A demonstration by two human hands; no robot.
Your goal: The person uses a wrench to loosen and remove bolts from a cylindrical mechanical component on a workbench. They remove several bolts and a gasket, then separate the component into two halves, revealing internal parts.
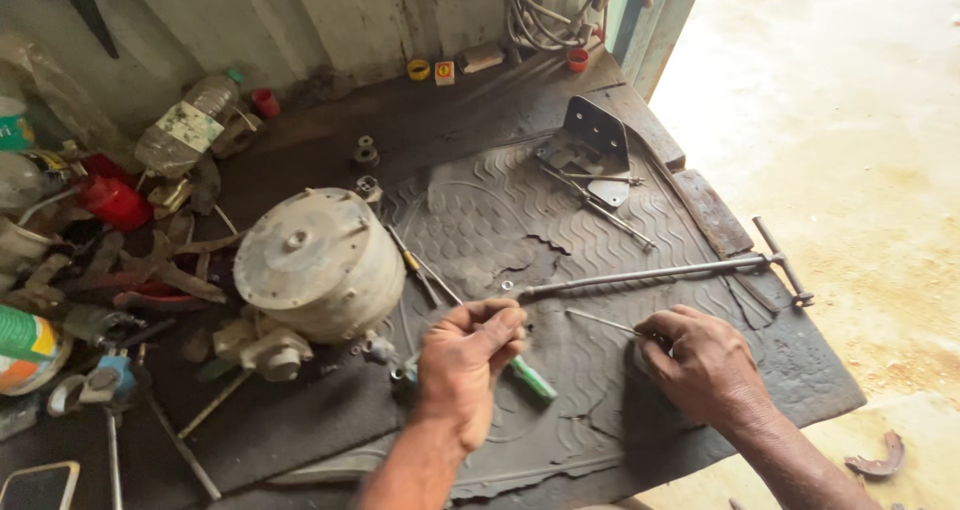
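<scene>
Screwdriver (530, 378), green-handled, sits in our left hand (462, 358), grip closed on it above the mat (600, 410); stiff and light, best held by the handle. Our right hand (700, 362) pinches a thin rod (600, 321). Nearby bottle (185, 125) looks nearly empty.

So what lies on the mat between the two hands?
In the head view, between the left hand and right hand lies a green-handled tool by the left hand and a thin metal rod held by the right; otherwise bare rubber mat.
</scene>
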